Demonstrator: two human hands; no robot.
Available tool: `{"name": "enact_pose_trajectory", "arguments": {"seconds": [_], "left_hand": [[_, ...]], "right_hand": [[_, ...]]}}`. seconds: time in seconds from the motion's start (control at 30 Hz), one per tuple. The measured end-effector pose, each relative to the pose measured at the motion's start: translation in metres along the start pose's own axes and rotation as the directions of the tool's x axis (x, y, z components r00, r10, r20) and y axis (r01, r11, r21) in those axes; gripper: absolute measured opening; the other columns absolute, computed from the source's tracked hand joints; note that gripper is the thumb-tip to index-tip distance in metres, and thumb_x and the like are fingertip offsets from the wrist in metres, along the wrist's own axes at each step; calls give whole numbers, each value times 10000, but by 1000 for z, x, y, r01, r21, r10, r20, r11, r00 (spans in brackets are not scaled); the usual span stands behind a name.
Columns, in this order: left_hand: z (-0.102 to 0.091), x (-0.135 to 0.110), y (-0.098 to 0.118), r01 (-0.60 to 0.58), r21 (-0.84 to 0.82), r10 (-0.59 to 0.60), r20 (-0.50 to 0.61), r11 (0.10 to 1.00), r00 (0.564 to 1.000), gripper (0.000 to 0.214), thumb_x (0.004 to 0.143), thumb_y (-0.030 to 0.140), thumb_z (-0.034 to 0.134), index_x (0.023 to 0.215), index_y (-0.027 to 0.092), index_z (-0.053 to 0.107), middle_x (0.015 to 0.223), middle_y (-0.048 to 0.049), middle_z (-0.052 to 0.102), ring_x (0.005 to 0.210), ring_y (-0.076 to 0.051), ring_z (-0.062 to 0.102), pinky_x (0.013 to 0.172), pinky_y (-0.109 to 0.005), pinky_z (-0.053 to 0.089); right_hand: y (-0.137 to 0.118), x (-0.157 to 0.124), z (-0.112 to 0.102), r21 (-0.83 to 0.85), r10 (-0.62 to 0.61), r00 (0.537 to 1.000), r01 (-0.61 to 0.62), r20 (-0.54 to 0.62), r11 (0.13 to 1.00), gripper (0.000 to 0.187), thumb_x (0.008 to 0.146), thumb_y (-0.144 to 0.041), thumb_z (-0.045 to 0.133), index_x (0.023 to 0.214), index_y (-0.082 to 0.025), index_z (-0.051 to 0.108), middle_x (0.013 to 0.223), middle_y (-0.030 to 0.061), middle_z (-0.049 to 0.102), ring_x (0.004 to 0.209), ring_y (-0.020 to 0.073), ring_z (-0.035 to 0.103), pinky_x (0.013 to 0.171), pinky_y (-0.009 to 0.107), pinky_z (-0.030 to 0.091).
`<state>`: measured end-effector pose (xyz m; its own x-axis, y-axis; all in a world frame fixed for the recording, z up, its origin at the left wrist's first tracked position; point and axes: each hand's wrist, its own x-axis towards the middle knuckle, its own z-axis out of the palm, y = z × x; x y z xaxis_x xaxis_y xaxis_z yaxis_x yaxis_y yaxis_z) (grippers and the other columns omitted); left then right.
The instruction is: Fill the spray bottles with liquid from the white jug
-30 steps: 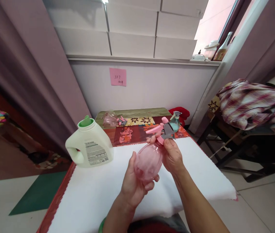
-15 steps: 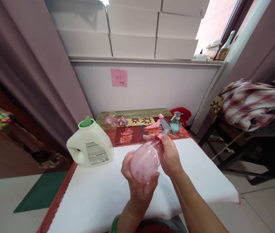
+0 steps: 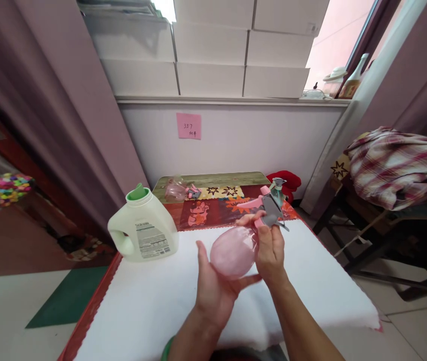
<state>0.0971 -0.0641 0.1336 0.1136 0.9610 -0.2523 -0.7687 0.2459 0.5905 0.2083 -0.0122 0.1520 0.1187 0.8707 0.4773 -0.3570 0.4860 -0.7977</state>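
A pink spray bottle [image 3: 233, 253] is tilted above the white-covered table, its grey-and-pink trigger head [image 3: 270, 209] pointing up and to the right. My right hand [image 3: 269, 250] has its fingers wrapped around the neck, just below the head. Under the rounded body lies my left hand [image 3: 217, 293], open, thumb raised and fingers spread; whether its palm touches the bottle I cannot tell. A pale jug [image 3: 145, 228] with a green spout stands left of my hands, near the table's left edge.
At the table's far end lie a clear pink bottle [image 3: 175, 189] and a pink-grey spray head [image 3: 193, 191]. A teal spray bottle [image 3: 278, 193] stands at the far right, partly hidden. Plaid cloth [image 3: 397, 165] is piled on the right. A pink note [image 3: 188, 126] sticks to the wall.
My left hand has loosened from the bottle's body and spread its fingers. The bottle has turned slightly and shifted right and down in view, with my right hand staying on its neck.
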Motion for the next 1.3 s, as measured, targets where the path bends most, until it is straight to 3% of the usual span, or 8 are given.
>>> {"name": "enact_pose_trajectory", "arguments": {"seconds": [0.13,0.3,0.53,0.6,0.67,0.8,0.93,1.3], "left_hand": [[-1,6,6,286,148,-274,-95,947,957,835,855,897,445,1101,141,701,595,-39,624,402,-145,486,376,-209,183],[-8,8,-13,-281,453,317,-4,846,948,690,862,764,637,1215,171,618,827,-50,680,602,-153,571,499,-253,435],[-35,23,-18,-769,570,709,667,-289,228,1089,685,306,984,1578,317,359,1565,-194,512,1429,-381,547,1124,-551,509],[-34,21,-19,-787,592,727,616,-175,302,1224,613,382,1022,1613,333,318,1598,-200,487,1446,-392,533,1136,-549,505],[-28,15,-16,-774,584,709,438,243,553,1288,559,574,1000,1616,320,309,1609,-199,489,1425,-403,555,1128,-542,514],[-11,2,2,-90,198,66,121,976,990,937,851,850,572,1478,156,516,1405,-231,667,1033,-338,762,746,-430,658],[-9,-3,20,297,5,-296,115,955,948,683,948,693,560,1289,113,680,1136,-184,779,642,-223,720,435,-330,581],[0,-3,6,-149,9,148,-173,989,974,434,803,518,762,1021,144,732,884,-101,746,745,-266,715,515,-325,566]], "right_hand": [[5,-3,-10,-37,-33,999,34,29,999,303,1030,-537,583,1131,-253,614,1060,70,775,1039,262,733,988,448,540],[0,4,-13,-1,148,985,-149,-84,989,371,987,-592,628,1080,-233,637,1040,82,801,1040,276,750,951,438,554],[-21,1,0,101,192,958,-173,-215,980,364,968,-592,655,1021,-232,653,999,58,797,1019,256,743,995,442,529],[-23,-3,2,97,132,962,-112,-238,989,329,977,-561,662,1016,-234,666,974,41,785,995,236,737,1015,440,518],[-22,-6,3,93,62,972,-42,-226,995,297,985,-534,665,1012,-239,677,942,27,764,988,223,727,1029,439,513],[-14,-14,-1,147,-20,999,26,-47,989,241,1007,-493,644,1021,-255,678,905,25,729,972,230,722,988,446,544],[-4,-23,-5,103,-39,994,28,99,994,220,1009,-477,636,1074,-268,663,919,38,747,898,239,732,892,444,586],[-5,-25,6,-280,132,991,-130,-12,951,343,1014,-568,592,898,-246,601,551,-65,514,451,144,482,451,283,451]]}}
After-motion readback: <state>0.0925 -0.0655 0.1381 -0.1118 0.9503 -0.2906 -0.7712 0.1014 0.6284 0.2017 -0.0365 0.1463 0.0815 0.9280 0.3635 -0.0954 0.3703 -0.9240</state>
